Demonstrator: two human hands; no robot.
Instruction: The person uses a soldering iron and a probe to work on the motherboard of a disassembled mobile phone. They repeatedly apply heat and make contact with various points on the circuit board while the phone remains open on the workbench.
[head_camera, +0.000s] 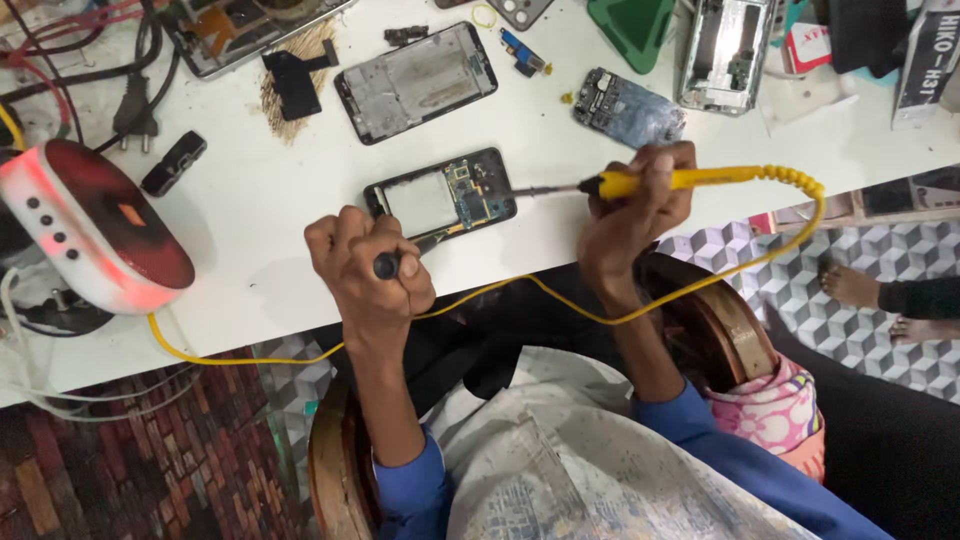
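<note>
The right hand (630, 215) is closed around a yellow soldering iron (690, 180), its tip touching the circuit board of an opened phone (440, 195) near the front edge of the white desk (250, 190). The left hand (365, 265) is fisted around a dark tool (388, 265) whose point rests at the phone's lower edge. This looks like soldering a board joint; the next move calls for a steady tip. Other stripped phones (415, 80) lie beyond.

A white table (270, 190) carries 3 opened phones (441, 195), a red-topped station (95, 225) and cables (80, 50).
</note>
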